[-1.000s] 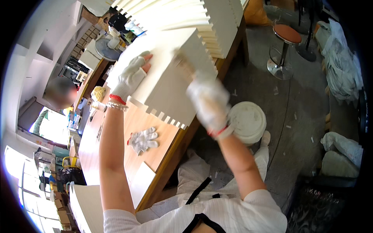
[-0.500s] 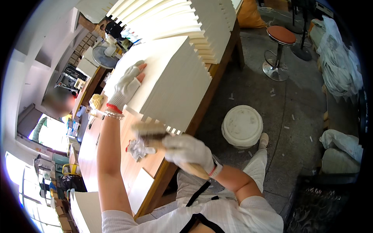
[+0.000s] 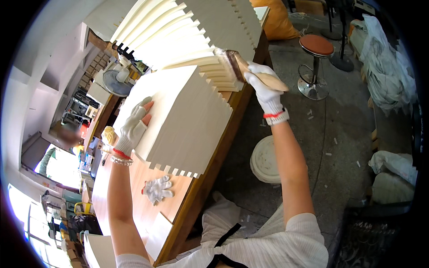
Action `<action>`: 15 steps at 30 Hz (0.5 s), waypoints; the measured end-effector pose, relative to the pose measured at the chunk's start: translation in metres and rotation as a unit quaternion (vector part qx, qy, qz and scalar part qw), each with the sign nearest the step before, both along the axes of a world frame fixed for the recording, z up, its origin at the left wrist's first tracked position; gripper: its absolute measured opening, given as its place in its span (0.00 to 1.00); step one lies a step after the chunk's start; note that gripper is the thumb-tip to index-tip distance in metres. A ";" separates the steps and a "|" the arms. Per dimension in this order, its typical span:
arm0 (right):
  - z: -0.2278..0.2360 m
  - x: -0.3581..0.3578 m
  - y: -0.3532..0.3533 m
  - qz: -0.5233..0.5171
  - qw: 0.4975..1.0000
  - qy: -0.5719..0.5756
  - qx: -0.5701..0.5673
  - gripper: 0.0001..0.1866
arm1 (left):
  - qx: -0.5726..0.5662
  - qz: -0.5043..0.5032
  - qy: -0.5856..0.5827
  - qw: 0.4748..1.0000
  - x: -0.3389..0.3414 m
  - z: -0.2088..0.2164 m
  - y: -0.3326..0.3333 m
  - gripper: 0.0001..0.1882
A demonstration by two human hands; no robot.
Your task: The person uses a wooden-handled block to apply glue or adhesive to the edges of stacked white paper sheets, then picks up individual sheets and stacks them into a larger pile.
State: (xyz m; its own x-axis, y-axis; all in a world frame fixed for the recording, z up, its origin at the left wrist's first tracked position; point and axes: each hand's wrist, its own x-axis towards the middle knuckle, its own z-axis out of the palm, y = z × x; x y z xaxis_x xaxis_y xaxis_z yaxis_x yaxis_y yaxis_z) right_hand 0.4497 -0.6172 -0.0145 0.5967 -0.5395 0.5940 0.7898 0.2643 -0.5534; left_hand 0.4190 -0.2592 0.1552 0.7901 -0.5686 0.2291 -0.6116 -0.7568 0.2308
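Note:
My left hand (image 3: 134, 126), in a white knit glove with some fingertips bare, lies flat on top of a block-like stack of pale boards (image 3: 190, 123) with notched edges. Its fingers are stretched out. My right hand (image 3: 264, 87), also gloved, grips a wide brush (image 3: 233, 63) by its wooden handle. The brush is raised at the far right corner of the stack, its bristles toward a second stack of notched pale boards (image 3: 225, 29) behind. Whether the bristles touch those boards I cannot tell. A loose white glove (image 3: 157, 189) with a red cuff lies on the wooden table (image 3: 178, 190).
To the right of the table, a white lidded bucket (image 3: 264, 161) stands on the floor. Beyond it are a round red-brown stool (image 3: 316, 46) and an orange sack (image 3: 278, 20). A flat pale board (image 3: 158, 233) lies near the table's front edge. A fan (image 3: 117, 82) stands at far left.
My right hand has swung forward and right with the brush, from above the near table to the stack's far corner. My left hand stays on the boards; the whole view has shifted somewhat.

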 end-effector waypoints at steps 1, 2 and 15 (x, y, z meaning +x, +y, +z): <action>-0.007 -0.007 0.000 0.089 0.995 -0.033 -0.028 0.08 | 0.008 0.003 -0.004 1.000 0.000 0.001 0.001 0.23; -0.007 -0.023 0.007 0.183 0.979 -0.064 -0.058 0.07 | 0.014 0.013 -0.005 1.000 -0.002 -0.002 0.007 0.23; -0.102 -0.049 0.040 0.223 0.970 -0.009 -0.102 0.09 | -0.265 0.088 0.205 0.938 -0.010 -0.008 -0.009 0.24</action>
State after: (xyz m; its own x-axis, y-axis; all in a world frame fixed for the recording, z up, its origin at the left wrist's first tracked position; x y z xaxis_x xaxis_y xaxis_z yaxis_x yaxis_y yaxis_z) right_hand 0.4003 -0.5774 -0.1162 0.7322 -0.1010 0.6735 0.6324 0.4678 -0.6174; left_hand 0.4094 -0.2679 0.1470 0.9442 -0.3142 0.0986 -0.2658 -0.5503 0.7916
